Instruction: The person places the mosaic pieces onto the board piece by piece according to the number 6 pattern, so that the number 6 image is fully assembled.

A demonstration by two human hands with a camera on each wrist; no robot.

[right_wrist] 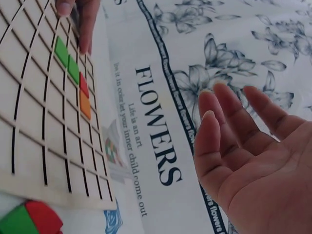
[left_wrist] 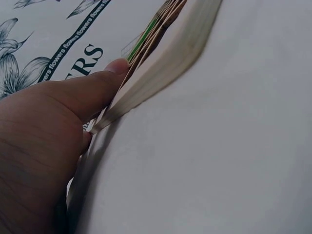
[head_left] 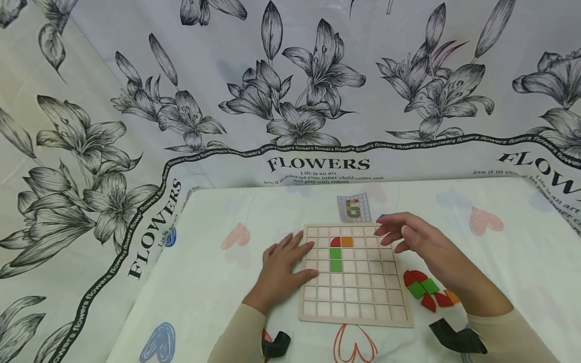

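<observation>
A wooden grid board (head_left: 356,294) lies on the table, holding a red quarter-round piece (head_left: 335,242), an orange square (head_left: 347,242) and two green squares (head_left: 336,259) in its upper left cells. My left hand (head_left: 283,272) rests along the board's left edge with fingers spread, fingertips and thumb on the frame. In the left wrist view its thumb (left_wrist: 97,90) lies against the board's side. My right hand (head_left: 415,239) hovers over the board's upper right corner, fingers loosely bent and apart. The right wrist view shows its palm (right_wrist: 273,185) with nothing in it.
Several loose red, green and orange pieces (head_left: 428,286) lie right of the board, beneath the right forearm. Behind the board is a small printed pattern card (head_left: 353,207). A flower-printed cloth (head_left: 313,75) hangs at the back. Black straps (head_left: 457,338) show by both wrists.
</observation>
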